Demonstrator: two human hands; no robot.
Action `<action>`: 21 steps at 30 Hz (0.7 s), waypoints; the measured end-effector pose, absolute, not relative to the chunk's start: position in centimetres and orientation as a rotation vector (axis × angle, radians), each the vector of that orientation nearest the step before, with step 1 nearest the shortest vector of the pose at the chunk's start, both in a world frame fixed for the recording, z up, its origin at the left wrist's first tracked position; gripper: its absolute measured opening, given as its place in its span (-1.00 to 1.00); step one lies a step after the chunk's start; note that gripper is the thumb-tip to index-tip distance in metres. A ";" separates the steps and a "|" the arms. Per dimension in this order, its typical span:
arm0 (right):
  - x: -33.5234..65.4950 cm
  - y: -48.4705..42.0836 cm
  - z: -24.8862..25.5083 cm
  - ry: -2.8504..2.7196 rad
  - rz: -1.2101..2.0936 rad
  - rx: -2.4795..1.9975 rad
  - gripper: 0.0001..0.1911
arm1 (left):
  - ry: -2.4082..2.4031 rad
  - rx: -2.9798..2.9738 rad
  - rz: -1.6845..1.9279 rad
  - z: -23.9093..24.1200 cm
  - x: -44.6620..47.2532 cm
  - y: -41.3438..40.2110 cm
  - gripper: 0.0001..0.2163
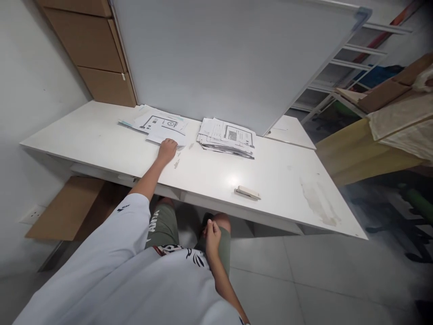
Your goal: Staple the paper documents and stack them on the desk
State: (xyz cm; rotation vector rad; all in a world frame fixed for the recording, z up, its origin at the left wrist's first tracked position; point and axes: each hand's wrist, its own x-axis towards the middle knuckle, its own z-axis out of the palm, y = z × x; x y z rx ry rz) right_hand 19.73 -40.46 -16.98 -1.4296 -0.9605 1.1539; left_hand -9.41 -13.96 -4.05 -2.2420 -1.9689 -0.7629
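My left hand [167, 151] reaches across the white table, its fingers closed at the near corner of a printed sheet of paper [164, 133]. That sheet juts out toward me from a loose pile of papers [144, 119] by the whiteboard. Over my lap, my right hand [212, 234] is curled closed, and no object shows in it. A thicker stack of printed papers [225, 136] lies to the right of my left hand. Nearer the front edge rests a cream-coloured stapler [247, 192].
A large whiteboard [216, 58] stands along the table's back edge. Cardboard boxes [88, 40] are piled at the back left, and an open carton [67, 207] sits below the white table [94, 135]. Shelving and a draped yellowish cloth [352, 151] stand to the right.
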 end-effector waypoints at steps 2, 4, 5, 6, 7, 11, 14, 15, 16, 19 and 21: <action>19.2 -40.2 -16.2 -1.040 1.144 -1.397 -0.39 | -1.878 -2.288 -0.782 -4.3 -9.5 -14.0 -0.72; 18.4 -40.0 -15.4 -1.143 1.142 -1.362 -0.41 | -1.816 -2.295 -0.821 -4.6 -9.6 -13.9 -0.73; 17.9 -39.9 -15.1 -1.200 1.149 -1.338 -0.42 | -1.803 -2.286 -0.838 -4.7 -9.7 -13.9 -0.74; 17.4 -39.7 -14.9 -1.254 1.164 -1.315 -0.43 | -1.810 -2.267 -0.851 -4.7 -9.8 -13.7 -0.74; 16.9 -39.6 -14.9 -1.301 1.182 -1.295 -0.43 | -1.838 -2.237 -0.858 -4.7 -10.0 -13.4 -0.75; 15.4 -39.6 -16.8 -1.440 1.257 -1.297 -0.41 | -1.987 -2.119 -0.823 -4.0 -11.3 -11.2 -0.67; 15.1 -40.6 -20.1 -1.517 1.351 -1.389 -0.37 | -2.139 -2.002 -0.784 -3.7 -12.6 -9.3 -0.63; 15.2 -40.9 -21.3 -1.516 1.406 -1.429 -0.35 | -2.213 -1.943 -0.774 -3.8 -12.9 -8.8 -0.61; 15.3 -41.1 -22.3 -1.499 1.461 -1.473 -0.33 | -2.289 -1.882 -0.766 -3.9 -13.2 -8.4 -0.56; 15.6 -40.4 -24.1 -1.445 1.507 -1.552 -0.31 | -2.423 -1.804 -0.727 -4.5 -13.6 -7.7 -0.35; 15.8 -39.3 -24.4 -1.441 1.458 -1.559 -0.33 | -2.431 -1.802 -0.699 -4.9 -13.7 -7.5 -0.35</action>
